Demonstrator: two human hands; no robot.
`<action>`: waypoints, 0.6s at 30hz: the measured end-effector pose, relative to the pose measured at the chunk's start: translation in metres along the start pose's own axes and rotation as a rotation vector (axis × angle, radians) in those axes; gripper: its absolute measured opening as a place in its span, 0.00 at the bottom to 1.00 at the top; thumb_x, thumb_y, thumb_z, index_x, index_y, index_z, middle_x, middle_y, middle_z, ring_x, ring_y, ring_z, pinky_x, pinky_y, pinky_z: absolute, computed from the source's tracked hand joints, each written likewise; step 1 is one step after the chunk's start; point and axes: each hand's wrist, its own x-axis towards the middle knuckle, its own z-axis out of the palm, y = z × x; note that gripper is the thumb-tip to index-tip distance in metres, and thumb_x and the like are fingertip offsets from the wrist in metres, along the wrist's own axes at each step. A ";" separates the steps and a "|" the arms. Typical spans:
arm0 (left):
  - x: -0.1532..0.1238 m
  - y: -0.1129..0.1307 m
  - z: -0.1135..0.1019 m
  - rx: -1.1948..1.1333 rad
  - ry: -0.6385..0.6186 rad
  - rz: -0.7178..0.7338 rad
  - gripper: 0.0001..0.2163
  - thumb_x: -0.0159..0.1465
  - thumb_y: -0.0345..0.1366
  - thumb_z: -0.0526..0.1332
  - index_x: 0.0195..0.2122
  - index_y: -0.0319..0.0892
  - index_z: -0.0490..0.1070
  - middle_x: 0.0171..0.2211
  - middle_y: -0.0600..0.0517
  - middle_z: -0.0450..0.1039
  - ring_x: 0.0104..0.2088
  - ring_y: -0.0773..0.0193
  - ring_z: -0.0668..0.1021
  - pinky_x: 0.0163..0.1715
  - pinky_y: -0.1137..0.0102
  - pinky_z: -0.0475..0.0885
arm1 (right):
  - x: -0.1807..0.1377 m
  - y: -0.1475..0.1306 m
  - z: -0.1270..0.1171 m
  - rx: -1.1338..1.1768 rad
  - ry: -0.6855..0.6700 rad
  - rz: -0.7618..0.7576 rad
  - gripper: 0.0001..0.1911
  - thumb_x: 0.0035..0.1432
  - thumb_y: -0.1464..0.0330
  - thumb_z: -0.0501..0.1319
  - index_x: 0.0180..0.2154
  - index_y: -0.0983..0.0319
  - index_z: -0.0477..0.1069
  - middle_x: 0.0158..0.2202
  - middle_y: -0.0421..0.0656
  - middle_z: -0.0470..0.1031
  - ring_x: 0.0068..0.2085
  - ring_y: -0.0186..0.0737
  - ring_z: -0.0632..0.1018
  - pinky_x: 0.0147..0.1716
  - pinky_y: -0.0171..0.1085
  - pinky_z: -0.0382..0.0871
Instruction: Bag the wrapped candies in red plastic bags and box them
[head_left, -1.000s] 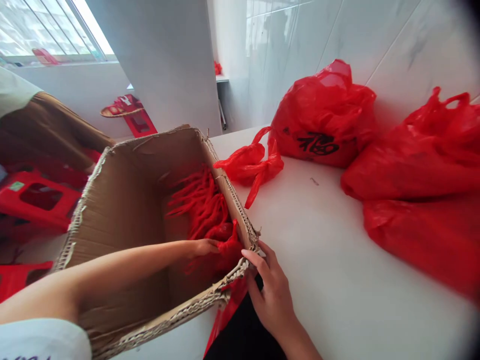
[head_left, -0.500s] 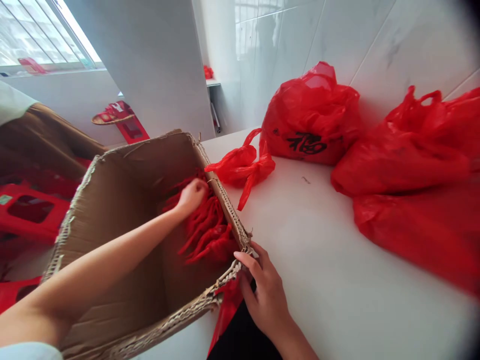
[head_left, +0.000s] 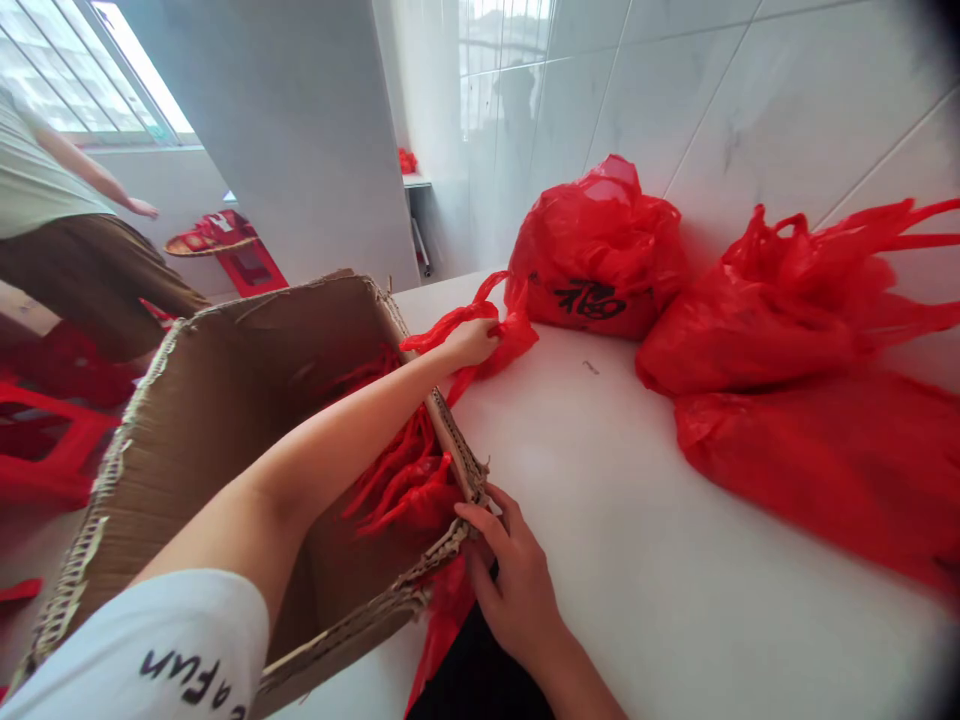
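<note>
- Left hand (head_left: pixel 472 343) has come up out of the cardboard box (head_left: pixel 225 400) since half a second ago, crossing the right wall towards 1 o'clock; it now sits on the small knotted bag (head_left: pixel 517 335).
- Left fingers are curled shut round the bag's twisted neck. The bag rests on the white counter (head_left: pixel 637 520), touching the outside of the box wall.
- Bag's long axis runs roughly 9 to 3 o'clock, with the bulk at 3 o'clock of the fingers and a loose tail hanging to 6 o'clock.
- Right hand (head_left: pixel 510 585) is well apart, at 6 o'clock of the bag. Its fingers are bent over the torn near corner of the box, gripping it; the left hand is clearly the nearer one.
- Red tassel strips (head_left: pixel 405 470) are heaped inside the box against the right wall, too tangled to count.
- Counts: one box, one small bag, one big bag with black lettering (head_left: pixel 596 250), and what looks like two more red bags (head_left: pixel 787 300) at 3 o'clock.
- Another person (head_left: pixel 45 200) stands at 10 o'clock, beside red stools (head_left: pixel 45 450).
</note>
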 end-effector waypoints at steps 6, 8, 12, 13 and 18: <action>-0.055 0.000 -0.073 -0.498 -0.040 -0.025 0.15 0.67 0.37 0.55 0.54 0.41 0.68 0.42 0.46 0.78 0.42 0.59 0.81 0.44 0.63 0.75 | -0.001 0.001 0.000 -0.020 -0.002 -0.009 0.23 0.62 0.74 0.54 0.57 0.51 0.66 0.62 0.47 0.60 0.51 0.42 0.75 0.49 0.44 0.73; -0.082 -0.010 -0.103 -0.701 -0.041 -0.161 0.14 0.65 0.37 0.59 0.50 0.43 0.72 0.38 0.47 0.79 0.41 0.55 0.81 0.44 0.61 0.75 | -0.002 0.002 0.001 -0.024 -0.003 -0.003 0.23 0.62 0.75 0.53 0.57 0.50 0.65 0.62 0.47 0.59 0.50 0.41 0.76 0.48 0.43 0.73; -0.130 -0.057 -0.130 -0.772 -0.257 -0.496 0.16 0.58 0.40 0.67 0.47 0.45 0.75 0.35 0.52 0.80 0.41 0.55 0.81 0.44 0.64 0.74 | -0.003 0.003 0.003 -0.052 -0.006 -0.006 0.24 0.62 0.76 0.52 0.57 0.50 0.65 0.62 0.47 0.59 0.51 0.41 0.75 0.47 0.43 0.73; -0.141 -0.072 -0.126 -0.762 -0.346 -0.573 0.18 0.56 0.41 0.68 0.47 0.45 0.75 0.36 0.52 0.81 0.41 0.56 0.80 0.44 0.64 0.74 | -0.003 0.003 0.003 -0.060 -0.005 -0.012 0.24 0.62 0.76 0.53 0.57 0.50 0.65 0.61 0.47 0.59 0.52 0.42 0.75 0.48 0.43 0.73; -0.189 -0.135 -0.046 -0.707 -0.751 -0.773 0.19 0.50 0.44 0.72 0.39 0.40 0.77 0.35 0.48 0.81 0.36 0.54 0.81 0.41 0.60 0.75 | -0.003 0.006 0.004 -0.082 -0.008 -0.040 0.24 0.62 0.75 0.54 0.58 0.51 0.63 0.62 0.48 0.59 0.57 0.44 0.71 0.52 0.45 0.70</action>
